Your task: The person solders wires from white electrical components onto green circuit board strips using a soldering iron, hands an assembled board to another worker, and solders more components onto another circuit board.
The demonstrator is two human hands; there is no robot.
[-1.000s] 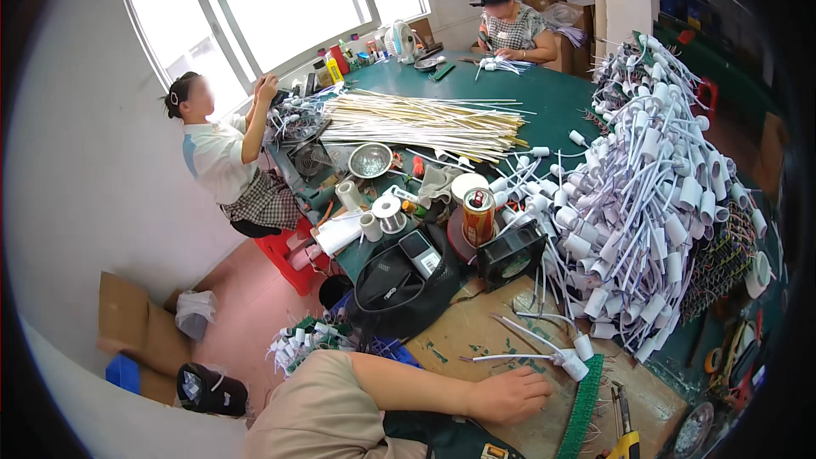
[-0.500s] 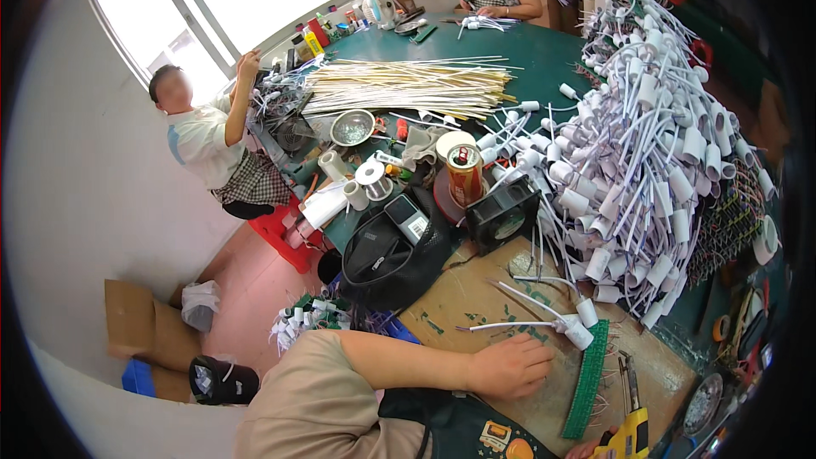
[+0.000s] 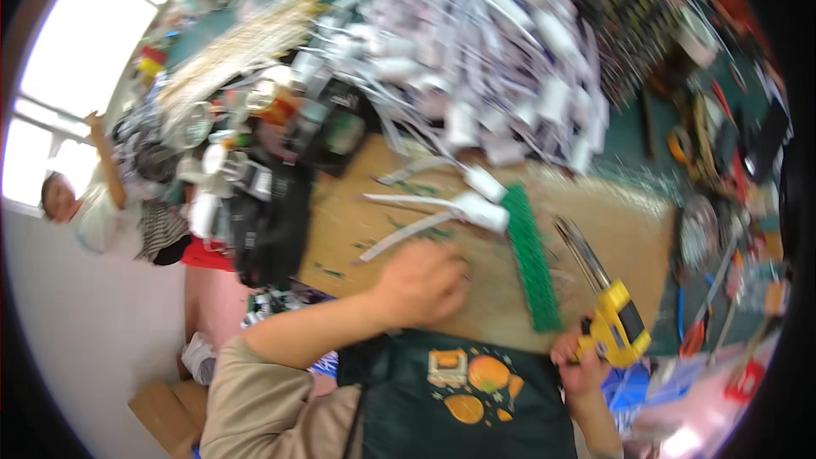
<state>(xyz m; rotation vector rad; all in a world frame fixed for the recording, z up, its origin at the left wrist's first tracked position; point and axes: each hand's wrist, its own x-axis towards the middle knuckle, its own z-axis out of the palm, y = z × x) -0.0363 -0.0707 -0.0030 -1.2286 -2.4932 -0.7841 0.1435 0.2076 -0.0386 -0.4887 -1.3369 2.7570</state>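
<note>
Head view, one item per entry.

My right hand: fingers wrapped on the grip of a yellow-and-black soldering gun, its metal barrel angled away from me over the brown work board. Judged moderately heavy, rigid, not slippery at the plastic body; the proper hold is the grip, well clear of the barrel, which may be hot.

My left hand: above the board, fingers curled inward and blurred; I cannot tell whether anything is pinched between them.

Green circuit-board strip: lying on the board between my hands, touched by neither. Probably light, stiff and thin, liable to snap if bent; best taken by its long edges.

White cylindrical sockets, two: beside the strip's far end, cables trailing left toward my left hand. Likely light, smooth, hard-shelled, with bendable leads; best taken round the barrel, sparing the wire joints.

Heap of white sockets: beyond the board, cables tangled.

Dark green apron: on me, fruit-printed.
</note>
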